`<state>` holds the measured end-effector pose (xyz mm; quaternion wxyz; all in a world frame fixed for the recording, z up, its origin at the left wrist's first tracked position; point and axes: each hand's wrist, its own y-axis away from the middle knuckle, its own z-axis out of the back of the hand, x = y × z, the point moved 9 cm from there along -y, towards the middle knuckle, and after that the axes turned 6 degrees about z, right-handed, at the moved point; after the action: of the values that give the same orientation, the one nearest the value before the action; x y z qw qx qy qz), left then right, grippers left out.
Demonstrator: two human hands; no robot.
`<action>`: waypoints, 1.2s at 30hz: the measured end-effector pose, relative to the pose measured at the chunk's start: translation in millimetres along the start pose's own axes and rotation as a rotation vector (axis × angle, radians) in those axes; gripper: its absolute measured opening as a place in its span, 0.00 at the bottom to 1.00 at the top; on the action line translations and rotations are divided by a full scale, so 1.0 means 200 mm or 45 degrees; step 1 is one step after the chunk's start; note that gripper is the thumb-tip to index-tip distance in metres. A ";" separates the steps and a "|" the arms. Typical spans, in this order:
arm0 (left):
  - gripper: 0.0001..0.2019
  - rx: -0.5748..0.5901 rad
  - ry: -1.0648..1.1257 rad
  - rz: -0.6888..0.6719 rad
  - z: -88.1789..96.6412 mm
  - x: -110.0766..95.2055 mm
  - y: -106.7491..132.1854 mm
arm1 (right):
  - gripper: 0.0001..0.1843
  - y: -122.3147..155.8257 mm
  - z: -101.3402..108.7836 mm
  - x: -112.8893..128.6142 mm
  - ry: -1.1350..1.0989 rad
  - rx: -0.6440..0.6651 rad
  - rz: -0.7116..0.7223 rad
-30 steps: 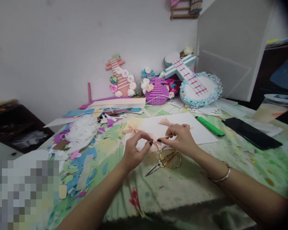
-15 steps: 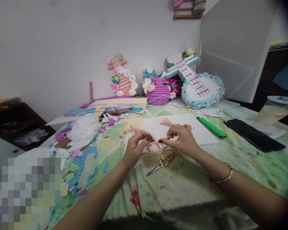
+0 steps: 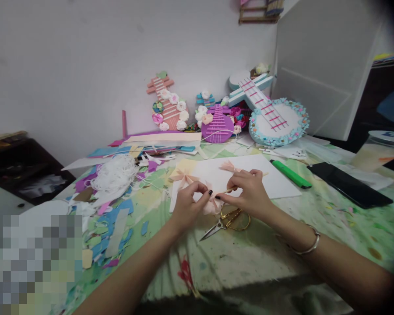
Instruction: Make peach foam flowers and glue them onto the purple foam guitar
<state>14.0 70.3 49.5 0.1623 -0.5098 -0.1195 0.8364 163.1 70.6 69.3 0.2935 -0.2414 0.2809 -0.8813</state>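
Across a paint-stained tabletop (image 3: 236, 258), the left hand (image 3: 190, 205) and right hand (image 3: 249, 192) nearly meet at the middle of the frame.
A white sheet (image 3: 276, 181) lies flat beneath and behind them; a light-blue model instrument (image 3: 280, 120) leans at upper right, and a black phone (image 3: 350, 183) lies at right. The left thumb and forefinger curl nearly together, but what they hold I cannot tell; the right thumb and forefinger pinch closed. Gold-handled scissors (image 3: 220, 224) lie just below, blades pointing lower left. Pale pink paper (image 3: 212, 207) sits under the fingertips, at centre; smallest, a thin stick (image 3: 230, 190) in the right hand's pinch reaches toward the left fingertips.
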 end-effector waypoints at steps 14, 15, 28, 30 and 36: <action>0.09 -0.055 0.143 0.095 0.00 0.04 0.00 | 0.19 0.00 0.03 0.04 0.034 -0.071 0.074; 0.09 -0.053 0.149 0.099 0.00 0.04 0.00 | 0.19 0.00 0.03 0.04 0.029 -0.073 0.077; 0.10 -0.043 0.305 0.155 0.00 0.05 0.00 | 0.18 0.01 0.05 0.04 0.037 -0.124 0.068; 0.10 -0.038 0.333 0.164 0.00 0.05 0.00 | 0.18 0.01 0.05 0.04 0.040 -0.119 0.071; 0.11 -0.024 0.359 0.194 -0.01 0.07 0.00 | 0.18 0.01 0.06 0.05 0.055 -0.114 0.082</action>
<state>10.7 76.2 37.0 0.1088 -0.6311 -0.0643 0.7653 163.3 58.9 79.6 0.3044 -0.2262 0.3340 -0.8629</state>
